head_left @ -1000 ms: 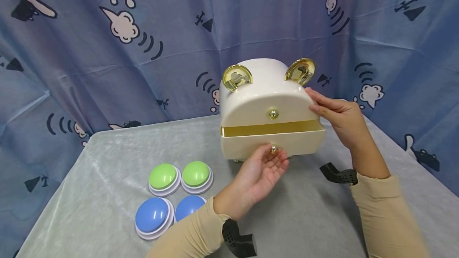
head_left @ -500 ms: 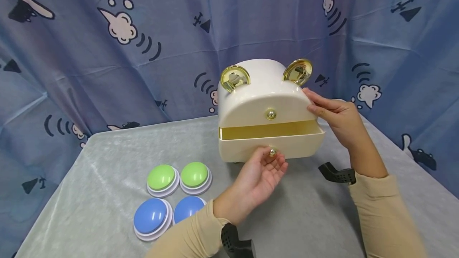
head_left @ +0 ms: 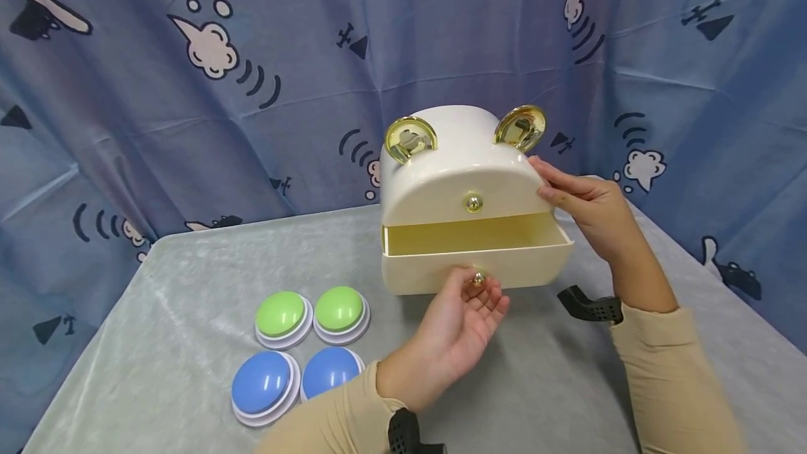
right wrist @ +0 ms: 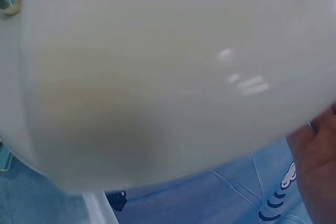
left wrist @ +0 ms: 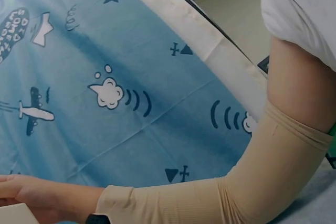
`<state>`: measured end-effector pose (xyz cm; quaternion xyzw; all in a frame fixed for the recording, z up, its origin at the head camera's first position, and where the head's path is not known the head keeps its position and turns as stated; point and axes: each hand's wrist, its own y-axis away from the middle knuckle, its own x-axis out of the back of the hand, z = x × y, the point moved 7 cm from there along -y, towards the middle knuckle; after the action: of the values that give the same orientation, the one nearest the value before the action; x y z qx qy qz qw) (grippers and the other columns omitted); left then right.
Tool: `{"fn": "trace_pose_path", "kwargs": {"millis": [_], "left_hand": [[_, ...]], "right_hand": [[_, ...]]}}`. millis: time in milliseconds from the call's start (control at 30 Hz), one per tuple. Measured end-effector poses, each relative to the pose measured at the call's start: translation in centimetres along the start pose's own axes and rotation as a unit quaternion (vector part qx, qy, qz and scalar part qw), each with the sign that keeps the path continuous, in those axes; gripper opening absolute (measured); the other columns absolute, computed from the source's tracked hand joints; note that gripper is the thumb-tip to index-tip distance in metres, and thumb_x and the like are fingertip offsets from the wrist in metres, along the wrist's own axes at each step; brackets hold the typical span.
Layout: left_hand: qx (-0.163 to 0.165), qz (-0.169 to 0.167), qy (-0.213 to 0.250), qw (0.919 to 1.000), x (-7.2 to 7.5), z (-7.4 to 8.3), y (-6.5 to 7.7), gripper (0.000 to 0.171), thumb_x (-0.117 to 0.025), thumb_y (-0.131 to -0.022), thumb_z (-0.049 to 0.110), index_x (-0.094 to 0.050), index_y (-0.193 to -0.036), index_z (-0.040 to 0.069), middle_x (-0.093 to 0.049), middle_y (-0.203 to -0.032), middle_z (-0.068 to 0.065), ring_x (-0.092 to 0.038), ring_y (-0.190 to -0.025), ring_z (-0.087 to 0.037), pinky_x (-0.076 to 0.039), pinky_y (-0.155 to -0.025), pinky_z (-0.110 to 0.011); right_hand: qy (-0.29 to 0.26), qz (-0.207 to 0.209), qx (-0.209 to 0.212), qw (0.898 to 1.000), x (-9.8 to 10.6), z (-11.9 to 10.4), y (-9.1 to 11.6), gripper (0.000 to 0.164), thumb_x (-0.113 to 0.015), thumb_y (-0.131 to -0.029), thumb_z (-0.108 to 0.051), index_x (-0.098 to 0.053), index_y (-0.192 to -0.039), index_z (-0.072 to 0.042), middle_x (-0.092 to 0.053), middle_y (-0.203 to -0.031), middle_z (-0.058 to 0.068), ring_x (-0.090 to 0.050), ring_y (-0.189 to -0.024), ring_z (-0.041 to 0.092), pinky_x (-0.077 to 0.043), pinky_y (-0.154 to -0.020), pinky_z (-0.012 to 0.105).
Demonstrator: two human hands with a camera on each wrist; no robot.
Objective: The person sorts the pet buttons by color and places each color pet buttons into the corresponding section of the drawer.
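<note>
A glossy white two-drawer box with round gold ears stands on the table. Its lower drawer is pulled partway out, and the yellowish inside that shows holds nothing visible. My left hand, palm up, pinches the gold knob of that drawer between thumb and fingers. Against the box's right side, just under the ear, my right hand grips the edge with thumb in front. In the right wrist view the white shell fills most of the picture, the right hand at its edge.
Two green dome buttons and two blue dome buttons on white bases lie left of the box; my left sleeve partly covers one blue button. A blue patterned curtain hangs behind the grey cloth-covered table.
The lower drawer has slid farther out toward me, my left hand moving with its knob. My right hand keeps its place on the box's side. The whole view has shifted slightly.
</note>
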<state>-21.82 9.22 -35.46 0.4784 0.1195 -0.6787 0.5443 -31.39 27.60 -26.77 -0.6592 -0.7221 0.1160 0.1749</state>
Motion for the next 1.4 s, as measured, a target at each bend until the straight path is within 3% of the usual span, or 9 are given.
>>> {"fn": "trace_pose_path", "kwargs": {"millis": [167,467,767,1400], "left_hand": [[-0.004,0.001,-0.01,0.9999,0.1,0.1,0.2,0.012,-0.05,-0.096,0.021,-0.051,-0.094,0.009,-0.053,-0.091,0.0,-0.051,-0.086,-0.009,-0.053,-0.086,-0.019],[-0.006,0.0,-0.016,0.9999,0.1,0.2,0.5,0.013,-0.05,-0.097,0.021,-0.051,-0.094,0.009,-0.053,-0.091,0.0,-0.052,-0.086,-0.009,-0.053,-0.085,-0.018],[-0.003,-0.009,-0.017,0.9998,0.1,0.0,0.9,0.013,-0.049,-0.097,0.021,-0.052,-0.091,0.01,-0.054,-0.09,0.0,-0.052,-0.085,-0.008,-0.052,-0.085,-0.018],[0.002,-0.016,-0.027,0.9995,0.5,-0.5,1.2,0.014,-0.05,-0.098,0.022,-0.054,-0.09,0.01,-0.056,-0.089,0.001,-0.052,-0.084,-0.007,-0.052,-0.083,-0.017]], "right_hand": [[0.002,-0.003,0.004,1.0,-0.2,-0.2,-0.2,0.04,-0.067,-0.093,-0.004,-0.061,-0.132,-0.006,-0.066,-0.129,-0.013,-0.059,-0.121,-0.006,-0.048,-0.094,0.007],[0.023,0.001,-0.011,1.0,-0.3,-0.3,-0.5,0.039,-0.068,-0.093,-0.008,-0.064,-0.131,-0.014,-0.064,-0.132,-0.01,-0.058,-0.123,-0.006,-0.048,-0.095,0.007],[-0.002,-0.005,0.0,1.0,-0.3,-0.2,-0.5,0.04,-0.067,-0.093,-0.004,-0.062,-0.132,-0.008,-0.066,-0.13,-0.013,-0.059,-0.121,-0.006,-0.049,-0.093,0.007],[0.02,0.01,-0.02,1.0,0.4,0.4,-0.2,0.04,-0.068,-0.092,-0.007,-0.062,-0.132,-0.011,-0.066,-0.129,-0.014,-0.059,-0.12,-0.008,-0.049,-0.091,0.006]]}}
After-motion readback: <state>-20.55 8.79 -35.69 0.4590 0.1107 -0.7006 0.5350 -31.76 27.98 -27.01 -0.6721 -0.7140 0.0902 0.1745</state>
